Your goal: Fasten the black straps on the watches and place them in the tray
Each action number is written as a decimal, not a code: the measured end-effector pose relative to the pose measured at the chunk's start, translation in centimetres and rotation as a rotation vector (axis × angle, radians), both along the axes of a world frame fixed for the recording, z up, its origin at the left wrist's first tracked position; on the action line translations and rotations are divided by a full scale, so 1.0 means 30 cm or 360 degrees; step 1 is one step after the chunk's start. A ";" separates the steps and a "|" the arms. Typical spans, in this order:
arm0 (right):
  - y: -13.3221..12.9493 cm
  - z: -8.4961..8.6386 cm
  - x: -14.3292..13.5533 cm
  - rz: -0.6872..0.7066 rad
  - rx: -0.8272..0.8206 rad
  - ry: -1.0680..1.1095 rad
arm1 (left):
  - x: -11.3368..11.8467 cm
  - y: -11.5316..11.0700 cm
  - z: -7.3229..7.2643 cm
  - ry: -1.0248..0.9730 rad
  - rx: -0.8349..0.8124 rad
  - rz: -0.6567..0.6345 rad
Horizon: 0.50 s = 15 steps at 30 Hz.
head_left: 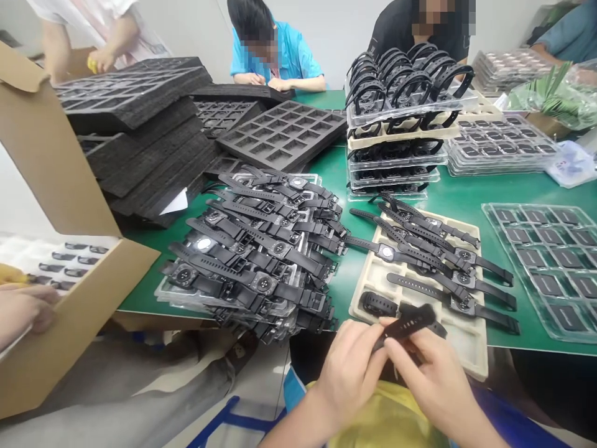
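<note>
My left hand (354, 358) and my right hand (431, 367) are close together at the table's front edge, both closed on a black smartwatch by its strap (410, 322). The strap's row of holes faces up; the watch body is mostly hidden by my fingers. Just beyond them lies a cream tray (373, 277) with several black smartwatches (464, 280) laid across it, straps stretched out. One watch with a curled strap (379, 305) sits in a front compartment. Left of my hands, a tall pile of smartwatches on clear trays (261, 283) has straps overlapping its sides.
Clear trays of black square pieces (548, 285) lie right on the green table (326, 186). Stacked trays of looped watches (396, 158) stand behind. Black foam trays (284, 134) pile up at back left. Another person's hand (28, 311) reaches into a cardboard box (88, 317). Co-workers sit opposite.
</note>
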State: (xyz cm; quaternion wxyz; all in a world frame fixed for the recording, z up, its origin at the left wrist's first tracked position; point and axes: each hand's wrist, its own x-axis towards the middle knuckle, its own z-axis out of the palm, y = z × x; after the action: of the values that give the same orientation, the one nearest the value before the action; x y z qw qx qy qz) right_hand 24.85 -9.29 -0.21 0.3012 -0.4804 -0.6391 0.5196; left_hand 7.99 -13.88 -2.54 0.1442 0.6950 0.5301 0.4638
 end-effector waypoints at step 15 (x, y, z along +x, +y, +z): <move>-0.018 -0.007 -0.010 -0.0269 -0.0395 0.0399 | -0.008 0.005 0.007 0.0285 0.0378 -0.0049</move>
State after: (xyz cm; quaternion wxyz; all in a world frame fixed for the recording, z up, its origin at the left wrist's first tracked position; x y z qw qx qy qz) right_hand 24.56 -9.84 -0.41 0.3594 -0.4976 -0.4849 0.6230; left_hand 7.75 -13.71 -2.33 0.0203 0.7538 0.4715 0.4572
